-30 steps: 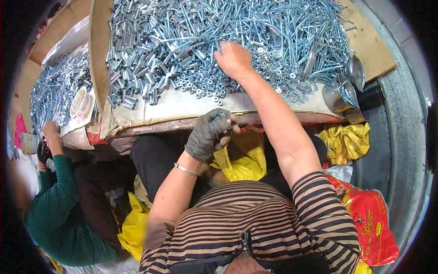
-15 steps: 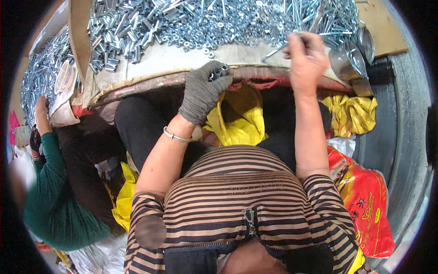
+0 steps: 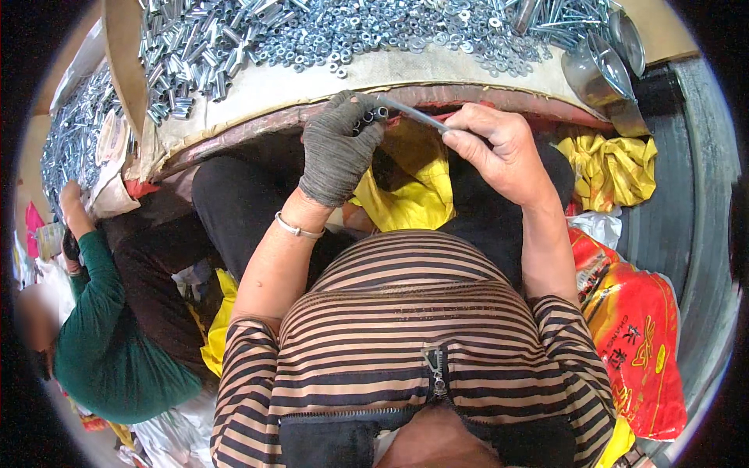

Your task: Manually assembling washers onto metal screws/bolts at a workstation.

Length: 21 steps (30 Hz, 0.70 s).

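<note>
My left hand (image 3: 337, 152), in a grey knit glove, is closed around several short metal sleeves (image 3: 379, 114) whose round open ends show at the fingers. My right hand (image 3: 503, 156) is bare and pinches one end of a long, thin metal bolt (image 3: 415, 115). The bolt slants up to the left, its far end at the gloved fingertips near the sleeves. Whether that end touches a sleeve is hard to make out. Both hands are just in front of the cloth-covered table edge (image 3: 257, 114), above a yellow bag (image 3: 413, 187) between my knees.
Heaps of metal tubes (image 3: 203, 54), nuts (image 3: 335, 47), washers (image 3: 507, 58) and long bolts (image 3: 573, 23) cover the table. Metal scoops (image 3: 597, 74) stand at the right. A red bag (image 3: 640, 351) lies by my right side. A co-worker in a green sleeve (image 3: 101, 269) reaches in at the left.
My right hand has come down and left from the pile's edge, bringing the bolt to my left hand. My left hand still holds the sleeves and has shifted only slightly.
</note>
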Motion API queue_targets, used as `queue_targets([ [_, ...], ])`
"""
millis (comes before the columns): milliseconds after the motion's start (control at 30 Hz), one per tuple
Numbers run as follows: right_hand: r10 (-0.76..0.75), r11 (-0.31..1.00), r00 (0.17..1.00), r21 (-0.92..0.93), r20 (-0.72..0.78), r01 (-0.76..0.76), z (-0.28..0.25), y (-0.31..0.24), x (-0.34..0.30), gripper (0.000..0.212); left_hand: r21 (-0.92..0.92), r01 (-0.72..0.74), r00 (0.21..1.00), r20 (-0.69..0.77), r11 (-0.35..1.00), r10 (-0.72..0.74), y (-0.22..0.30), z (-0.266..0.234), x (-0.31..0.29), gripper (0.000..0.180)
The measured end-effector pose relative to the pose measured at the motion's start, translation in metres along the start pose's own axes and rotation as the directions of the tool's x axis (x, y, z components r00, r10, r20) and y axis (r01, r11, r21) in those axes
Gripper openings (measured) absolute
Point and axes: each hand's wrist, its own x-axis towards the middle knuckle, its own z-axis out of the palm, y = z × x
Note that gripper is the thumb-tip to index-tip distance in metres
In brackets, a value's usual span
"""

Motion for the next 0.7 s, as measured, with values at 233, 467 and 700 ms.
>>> queue_targets([
  [233, 0.108, 0.993, 0.993, -0.058, 0.047, -0.105, -0.008, -0.004, -0.010, 0.011, -0.083, 0.087, 0.994, 0.066, 0.993, -0.081, 0.005, 0.000, -0.002, 0.020],
  [467, 0.210, 0.975, 0.953, -0.124, 0.220, -0.186, -0.014, -0.011, -0.004, 0.011, -0.115, -0.013, 0.994, 0.111, 0.993, 0.026, 0.005, -0.005, -0.004, 0.020],
  [700, 0.163, 0.981, 0.976, 0.082, 0.143, -0.176, -0.021, -0.007, -0.006, 0.012, -0.124, 0.129, 0.972, 0.211, 0.984, -0.101, 0.016, -0.015, 0.002, 0.019],
])
